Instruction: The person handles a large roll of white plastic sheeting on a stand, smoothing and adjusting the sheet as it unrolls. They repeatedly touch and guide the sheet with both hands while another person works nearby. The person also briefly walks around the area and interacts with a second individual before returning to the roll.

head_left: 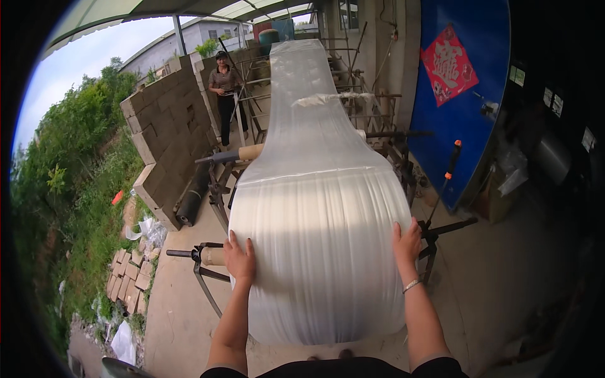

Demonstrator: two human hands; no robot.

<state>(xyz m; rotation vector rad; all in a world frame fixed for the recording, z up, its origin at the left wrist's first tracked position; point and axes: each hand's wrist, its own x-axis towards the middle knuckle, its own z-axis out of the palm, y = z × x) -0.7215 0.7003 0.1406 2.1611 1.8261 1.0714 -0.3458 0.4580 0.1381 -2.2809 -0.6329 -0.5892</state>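
A metal stand (211, 277) on the concrete floor (498, 283) carries a big roll of translucent plastic film (321, 252) on a bar. On the floor at nine o'clock of the roll lies a black roll (192, 198) against the block wall (167, 135).

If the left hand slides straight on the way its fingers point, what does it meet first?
The left hand lies flat on the big roll of clear plastic film, fingers pointing up along it; only more film lies ahead, it seems.
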